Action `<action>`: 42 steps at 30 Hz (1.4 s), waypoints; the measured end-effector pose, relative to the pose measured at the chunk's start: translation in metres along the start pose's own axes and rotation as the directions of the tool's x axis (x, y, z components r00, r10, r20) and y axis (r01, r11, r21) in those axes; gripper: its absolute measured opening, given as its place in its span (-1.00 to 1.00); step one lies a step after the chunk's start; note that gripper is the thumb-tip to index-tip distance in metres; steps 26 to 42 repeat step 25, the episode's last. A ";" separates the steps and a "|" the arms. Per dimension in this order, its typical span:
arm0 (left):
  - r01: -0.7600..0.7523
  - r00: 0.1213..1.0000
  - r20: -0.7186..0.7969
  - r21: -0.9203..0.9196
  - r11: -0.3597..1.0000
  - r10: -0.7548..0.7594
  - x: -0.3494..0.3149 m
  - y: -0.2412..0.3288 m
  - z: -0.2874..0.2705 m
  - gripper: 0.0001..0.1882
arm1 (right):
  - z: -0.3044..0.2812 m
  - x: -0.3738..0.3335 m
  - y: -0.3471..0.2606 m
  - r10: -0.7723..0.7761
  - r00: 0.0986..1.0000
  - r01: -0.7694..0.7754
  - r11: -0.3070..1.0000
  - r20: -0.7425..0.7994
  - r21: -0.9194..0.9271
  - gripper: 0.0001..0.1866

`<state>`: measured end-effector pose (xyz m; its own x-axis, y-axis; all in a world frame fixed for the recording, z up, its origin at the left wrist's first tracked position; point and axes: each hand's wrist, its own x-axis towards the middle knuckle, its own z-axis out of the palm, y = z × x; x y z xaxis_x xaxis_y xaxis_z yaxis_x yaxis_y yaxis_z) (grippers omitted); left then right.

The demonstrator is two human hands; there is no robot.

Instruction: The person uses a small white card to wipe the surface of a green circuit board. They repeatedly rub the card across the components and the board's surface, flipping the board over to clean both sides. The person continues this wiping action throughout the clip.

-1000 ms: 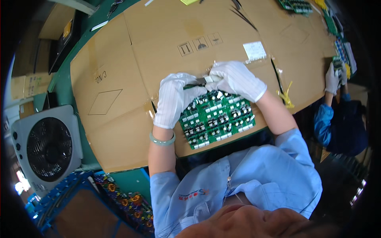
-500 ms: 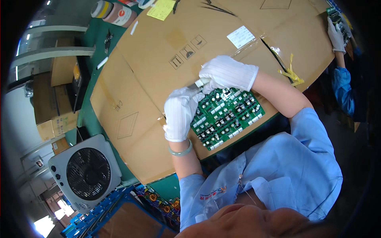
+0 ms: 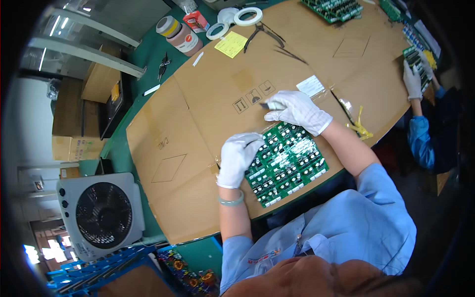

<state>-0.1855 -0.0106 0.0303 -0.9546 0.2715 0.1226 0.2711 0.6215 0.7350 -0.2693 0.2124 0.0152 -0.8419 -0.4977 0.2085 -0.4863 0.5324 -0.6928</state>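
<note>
A green circuit board (image 3: pixel 287 166), crowded with small white and dark components, lies tilted in angle on the cardboard close to my body. My left hand (image 3: pixel 237 159), in a white glove, is at the board's upper left corner, its fingers curled together over the edge. Above the board's far edge is my right hand (image 3: pixel 299 113), gloved as well. Its fingers are closed round a small dark grey piece (image 3: pixel 264 106), of which only the tip sticks out; its kind cannot be made out.
Flat cardboard (image 3: pixel 198 123) covers the green table. Cutting pliers (image 3: pixel 260 35), a yellow note (image 3: pixel 231 44), tape rolls (image 3: pixel 248 16) and a bottle (image 3: pixel 185 40) lie along the far side. More boards (image 3: pixel 336 9) sit at the back. A fan (image 3: pixel 104 215) stands left; a co-worker's gloved hand (image 3: pixel 412 81) is right.
My hands were together over a small grey and white piece at the board's far edge. They have parted, the right going right with the dark piece. The view has shifted, showing more of the far side.
</note>
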 end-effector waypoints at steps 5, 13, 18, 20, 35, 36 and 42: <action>0.295 0.949 0.084 -0.580 0.759 -0.305 0.006 -0.042 -0.011 -0.75 | -0.025 0.015 0.050 -0.105 0.851 -0.033 0.967 -0.514 -0.253 -0.39; 0.220 0.961 0.041 -0.708 0.671 -0.273 -0.001 -0.063 -0.013 -0.64 | -0.065 0.044 0.098 0.410 0.814 -0.581 0.600 -0.412 -0.550 -0.63; 0.228 0.960 0.037 -0.677 0.700 -0.277 -0.002 -0.061 -0.015 -0.63 | -0.095 0.008 0.040 0.316 0.798 -0.372 0.928 -0.513 -0.006 -0.71; 0.235 0.955 0.029 -0.684 0.691 -0.296 0.000 -0.058 -0.013 -0.67 | -0.113 -0.014 -0.001 0.149 0.845 -0.249 0.960 -0.513 -0.130 -0.77; 0.255 0.958 -0.026 -0.377 0.890 -0.285 0.002 -0.044 -0.012 -0.69 | -0.110 -0.051 -0.025 0.174 0.928 -0.223 0.968 -0.328 -0.116 -0.83; 0.255 0.958 -0.026 -0.377 0.890 -0.285 0.002 -0.044 -0.012 -0.69 | -0.110 -0.051 -0.025 0.174 0.928 -0.223 0.968 -0.328 -0.116 -0.83; 0.255 0.958 -0.026 -0.377 0.890 -0.285 0.002 -0.044 -0.012 -0.69 | -0.110 -0.051 -0.025 0.174 0.928 -0.223 0.968 -0.328 -0.116 -0.83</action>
